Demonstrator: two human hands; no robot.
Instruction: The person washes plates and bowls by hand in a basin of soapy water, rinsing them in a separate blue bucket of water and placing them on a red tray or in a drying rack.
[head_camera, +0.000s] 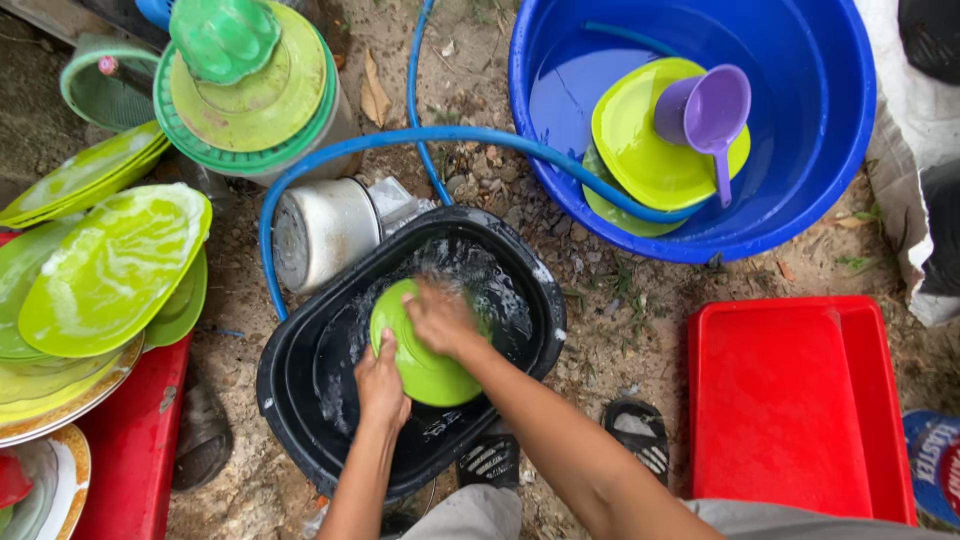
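Green plastic is filling most of the head view: a round lime-green plate (425, 365) is sitting in the soapy water of a black basin (300, 400) on the dirt ground, and both hands are working on it. The left hand (380, 385) is gripping the plate's near-left rim, fingers curled over the edge and holding it tilted. The right hand (440, 318) is pressing down flat on the plate's upper face, fingers together; whether a sponge or cloth is lying under the palm cannot be told. Foam is floating around the plate.

As a judgement of progress, the washing is looking partly done. A big blue tub (830, 150) beyond the basin is already holding a few green plates (640, 150) and a purple scoop (712, 112) in water, with a blue hose (400, 140) running over its rim; those plates are looking rinsed or waiting for rinsing. To the left, a large stack of green dishes (110, 270) is leaning on a red crate, some smeared with white streaks, so many seem to be waiting. A red tray (790, 410) is lying to the right with nothing on it, and a metal pot (325, 230) is lying on its side just behind the basin.
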